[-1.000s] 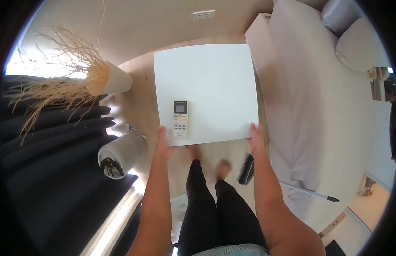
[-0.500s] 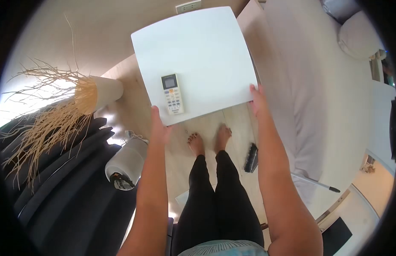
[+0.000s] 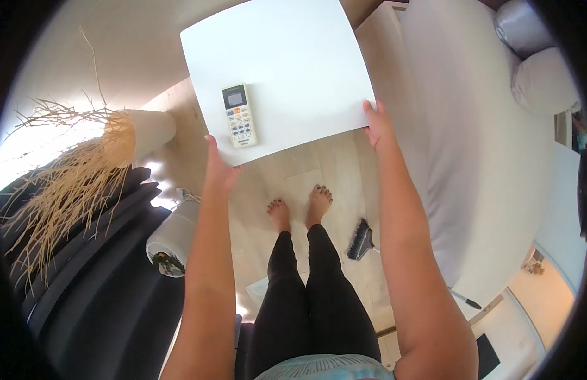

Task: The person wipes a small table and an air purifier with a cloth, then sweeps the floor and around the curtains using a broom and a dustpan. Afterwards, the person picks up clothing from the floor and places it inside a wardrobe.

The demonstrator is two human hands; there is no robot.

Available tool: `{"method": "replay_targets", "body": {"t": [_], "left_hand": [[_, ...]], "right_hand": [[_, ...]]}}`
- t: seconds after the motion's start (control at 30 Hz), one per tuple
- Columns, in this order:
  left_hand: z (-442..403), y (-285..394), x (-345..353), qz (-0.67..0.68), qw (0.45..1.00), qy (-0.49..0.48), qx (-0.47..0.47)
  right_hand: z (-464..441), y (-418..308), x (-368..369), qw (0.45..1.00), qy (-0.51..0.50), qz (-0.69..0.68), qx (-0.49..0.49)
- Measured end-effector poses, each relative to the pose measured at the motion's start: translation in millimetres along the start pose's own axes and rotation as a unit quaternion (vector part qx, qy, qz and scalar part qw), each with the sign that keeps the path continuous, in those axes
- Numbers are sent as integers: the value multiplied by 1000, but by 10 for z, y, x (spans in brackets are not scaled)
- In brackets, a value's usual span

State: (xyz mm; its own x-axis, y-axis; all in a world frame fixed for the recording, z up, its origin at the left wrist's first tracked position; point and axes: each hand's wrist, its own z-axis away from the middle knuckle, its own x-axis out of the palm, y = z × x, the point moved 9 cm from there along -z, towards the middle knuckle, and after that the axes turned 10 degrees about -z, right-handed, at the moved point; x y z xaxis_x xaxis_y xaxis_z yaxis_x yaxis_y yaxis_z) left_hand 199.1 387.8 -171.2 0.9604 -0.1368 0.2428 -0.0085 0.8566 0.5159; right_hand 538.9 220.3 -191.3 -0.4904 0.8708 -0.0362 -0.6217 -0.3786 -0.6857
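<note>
A white, square-topped small table [image 3: 293, 69] fills the upper middle of the head view; its legs are hidden beneath the top. My left hand [image 3: 220, 168] grips its near left corner, thumb over the top edge. At the near right corner, my right hand [image 3: 379, 125] holds it the same way, fingers curled below. An air-conditioner remote control [image 3: 240, 117] with a grey screen lies on the tabletop, close to my left hand. Neither hand touches the remote.
A broom [image 3: 362, 239] lies on the floor right of my feet. Along the right runs a pale covered bed or sofa [image 3: 477, 158]. At left are a white vase [image 3: 155, 133] of dry branches, a white cylindrical appliance [image 3: 176, 237] and a dark curtain [image 3: 110, 304].
The small table, both hands and the remote appear higher and further left in view. My feet have also shifted left. Both hands keep hold of the table.
</note>
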Motion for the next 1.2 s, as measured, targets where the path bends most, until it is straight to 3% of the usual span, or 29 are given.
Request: {"method": "replay_targets", "body": {"t": [0.1,0.17,0.27,0.5,0.57,0.67,0.9,1.0,1.03,1.07,1.1,1.13,1.17,1.2], "left_hand": [[-1,4,-13,-15,1000,4,-15],[-12,62,88,-2,999,-44,14],[18,65,78,-20,1000,4,3],[76,117,126,-29,999,-7,16],[107,110,93,-38,998,45,21],[13,94,77,-14,999,-5,32],[29,166,80,-34,999,-1,23],[29,124,12,-52,997,50,8],[-17,118,5,-58,998,30,14],[-47,114,-2,-65,998,11,19],[-19,117,-15,-66,998,13,18],[16,94,-54,-92,995,32,0],[29,79,-78,-118,992,50,-18],[-5,71,-83,-118,991,51,-22]], "right_hand": [[-67,23,80,997,-41,-61,-11],[-77,40,17,999,-9,-49,-4],[-117,37,45,997,-43,-64,-11],[-67,30,71,996,-40,-75,-9],[-55,19,60,996,-41,-79,-17],[-94,68,51,996,-56,-63,-11],[-40,76,93,997,-30,-70,7],[-166,156,49,999,-36,-24,-15],[-208,123,-19,994,4,97,-46],[-219,82,-66,972,44,217,-76],[-71,48,-19,973,43,216,-74],[206,-250,54,877,119,414,-215],[503,-480,303,715,188,580,-341],[546,-391,580,687,134,605,-380]]}}
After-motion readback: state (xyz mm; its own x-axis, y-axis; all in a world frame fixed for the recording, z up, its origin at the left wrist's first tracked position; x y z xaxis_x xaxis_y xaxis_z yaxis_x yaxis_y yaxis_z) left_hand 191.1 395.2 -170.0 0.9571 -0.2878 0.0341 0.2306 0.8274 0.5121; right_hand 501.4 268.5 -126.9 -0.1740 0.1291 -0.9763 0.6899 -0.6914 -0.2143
